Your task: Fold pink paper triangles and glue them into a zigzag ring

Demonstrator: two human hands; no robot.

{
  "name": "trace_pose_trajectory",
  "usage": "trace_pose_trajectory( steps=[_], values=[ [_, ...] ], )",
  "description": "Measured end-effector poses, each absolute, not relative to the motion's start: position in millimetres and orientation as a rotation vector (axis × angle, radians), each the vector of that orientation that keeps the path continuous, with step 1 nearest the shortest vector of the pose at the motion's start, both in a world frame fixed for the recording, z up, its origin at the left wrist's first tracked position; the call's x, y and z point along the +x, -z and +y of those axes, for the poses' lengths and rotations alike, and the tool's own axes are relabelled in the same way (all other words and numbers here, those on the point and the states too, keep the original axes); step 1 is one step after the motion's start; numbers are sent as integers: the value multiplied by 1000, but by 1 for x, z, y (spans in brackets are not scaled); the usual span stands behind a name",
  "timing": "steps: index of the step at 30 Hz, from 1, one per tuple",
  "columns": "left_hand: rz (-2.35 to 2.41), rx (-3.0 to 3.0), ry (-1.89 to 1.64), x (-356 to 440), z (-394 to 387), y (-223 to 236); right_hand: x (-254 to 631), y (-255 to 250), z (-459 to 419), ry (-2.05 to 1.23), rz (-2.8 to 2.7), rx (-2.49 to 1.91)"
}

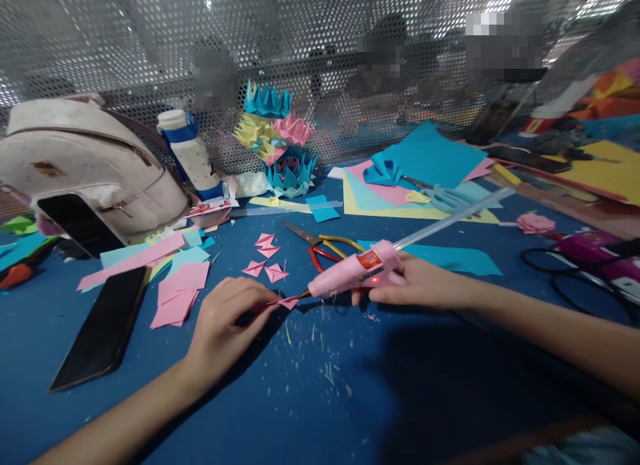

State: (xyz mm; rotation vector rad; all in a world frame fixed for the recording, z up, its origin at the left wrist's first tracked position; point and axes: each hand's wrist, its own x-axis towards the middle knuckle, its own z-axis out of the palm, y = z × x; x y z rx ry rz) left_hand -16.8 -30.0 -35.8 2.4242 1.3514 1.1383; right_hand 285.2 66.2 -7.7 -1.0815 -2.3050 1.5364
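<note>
Where the left hand and right hand hang out: blue table, kinda littered with trimmings.
Pink glue gun: gripped in the right one.
Left hand: pinching pink paper.
Pink paper: between the hands, right at the nozzle.

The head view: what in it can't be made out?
All in the head view:
Right hand: partly hidden behind the glue gun.
Pink piece: one end covered by the left hand.
Bag: cut off by the left edge.
Purple thing: cut off by the right edge, its print blurred.
Dim shapes along the mesh: masked by pixelated blocks.
</note>
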Motion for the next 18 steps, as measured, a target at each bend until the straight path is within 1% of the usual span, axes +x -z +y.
trace_pose_trajectory(
  steps=[6,13,18],
  values=[
    [1322,2448,-1190,-17,-29,36,284,8,70,-1560,-2311,-927],
    [1297,2492,-1221,-17,-32,35,285,20,74,-1688,-2172,-848],
    [1289,2490,-1227,-17,-31,36,285,22,73,-1683,-2157,-839]
  ],
)
